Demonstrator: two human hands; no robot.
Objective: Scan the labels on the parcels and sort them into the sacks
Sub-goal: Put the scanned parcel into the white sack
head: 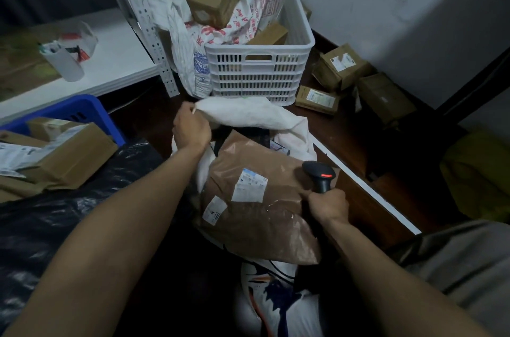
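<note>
**Wide parcel, half-open sack**

The brown parcel lies flat across the mouth of the white sack, in the near middle. Its white label faces up. The wrap is glossy and crinkled, a soft, flat pillow shape. The sack is limp woven cloth, and its far rim is folded into a thick roll.

My left hand pinches that rim at the far left, fingers curled tight into the cloth. My right hand is wrapped round the handle of the black scanner, at the parcel's right edge. I cannot tell whether it also grips the wrap.

I judge the risk is this: the mouth is pulled open from one side only, so the parcel may catch on the rim. The slick wrap could also slide off towards me. A white slatted crate stands beyond the sack, and cardboard boxes lie far right.
</note>
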